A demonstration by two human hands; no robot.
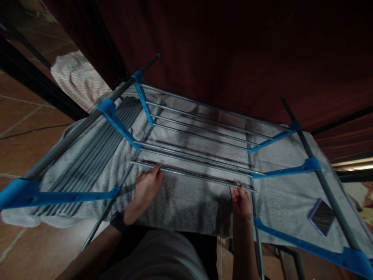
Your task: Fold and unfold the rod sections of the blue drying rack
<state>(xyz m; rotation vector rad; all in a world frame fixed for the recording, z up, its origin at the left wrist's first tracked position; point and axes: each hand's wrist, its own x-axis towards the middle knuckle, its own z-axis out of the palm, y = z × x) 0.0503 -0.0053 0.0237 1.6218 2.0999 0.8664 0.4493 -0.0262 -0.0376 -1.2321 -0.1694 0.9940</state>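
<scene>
While left hand (146, 184) pinches the rod (192, 175), right hand (241, 198) does too.

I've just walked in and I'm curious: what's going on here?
A person's left hand and right hand hold a thin metal rod, one near each end. Beyond it, other rods span between blue brackets. A row of grey tubes lies on the blanket at the left, and what looks like a phone lies at the right.
</scene>
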